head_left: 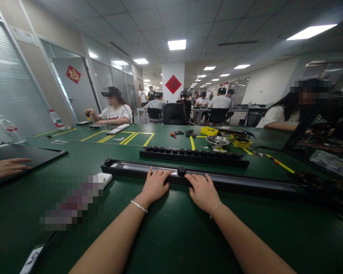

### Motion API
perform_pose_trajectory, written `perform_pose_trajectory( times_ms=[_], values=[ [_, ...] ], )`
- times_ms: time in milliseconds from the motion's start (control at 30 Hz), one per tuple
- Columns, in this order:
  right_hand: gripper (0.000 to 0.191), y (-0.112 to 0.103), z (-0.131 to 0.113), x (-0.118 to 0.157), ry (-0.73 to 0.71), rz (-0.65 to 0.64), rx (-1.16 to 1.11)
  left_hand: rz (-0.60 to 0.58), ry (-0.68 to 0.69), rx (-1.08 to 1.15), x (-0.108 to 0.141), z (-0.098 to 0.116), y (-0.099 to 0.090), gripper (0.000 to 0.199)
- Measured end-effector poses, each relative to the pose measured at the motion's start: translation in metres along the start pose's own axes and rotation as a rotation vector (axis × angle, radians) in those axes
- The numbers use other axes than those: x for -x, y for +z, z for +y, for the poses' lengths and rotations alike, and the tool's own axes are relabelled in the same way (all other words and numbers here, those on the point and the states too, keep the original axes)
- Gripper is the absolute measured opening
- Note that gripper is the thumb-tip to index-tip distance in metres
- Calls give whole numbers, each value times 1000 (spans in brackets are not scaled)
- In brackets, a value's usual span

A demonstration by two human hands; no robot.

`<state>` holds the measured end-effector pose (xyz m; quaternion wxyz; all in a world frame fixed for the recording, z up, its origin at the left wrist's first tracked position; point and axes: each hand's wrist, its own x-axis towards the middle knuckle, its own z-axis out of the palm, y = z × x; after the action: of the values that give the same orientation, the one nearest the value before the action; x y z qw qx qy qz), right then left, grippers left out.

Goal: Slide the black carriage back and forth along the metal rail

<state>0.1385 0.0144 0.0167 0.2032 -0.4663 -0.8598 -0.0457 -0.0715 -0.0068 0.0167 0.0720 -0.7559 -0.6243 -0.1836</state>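
A long black channel-shaped rail (231, 179) lies across the table in front of me, with a shiny strip inside it. My left hand (157, 184) rests on its near edge, fingers spread over the strip. To the right, my right hand (202, 192) lies on the same edge with its fingers stretched out. Between the two hands a small black block (182, 171) sits in the rail, and the right fingertips are close to it; whether they touch it I cannot tell. Behind is a second black rail (194, 158) with a row of small black knob-like parts on it.
The green table (171, 232) carries yellow tape lines. A metal bowl (217, 141), a yellow bin (209, 131) and an orange-handled screwdriver (175, 135) lie beyond the rails. At left are a blurred-out phone-like object (74, 205) and another person's hand (10, 168) on a dark panel.
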Motion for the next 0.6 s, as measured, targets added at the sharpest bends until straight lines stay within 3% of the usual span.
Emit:
perform_pose_trajectory(
  times_ms=[600],
  values=[
    [47, -5, 5, 2, 23, -32, 2, 21, 15, -2, 0, -4, 4, 46]
  ],
)
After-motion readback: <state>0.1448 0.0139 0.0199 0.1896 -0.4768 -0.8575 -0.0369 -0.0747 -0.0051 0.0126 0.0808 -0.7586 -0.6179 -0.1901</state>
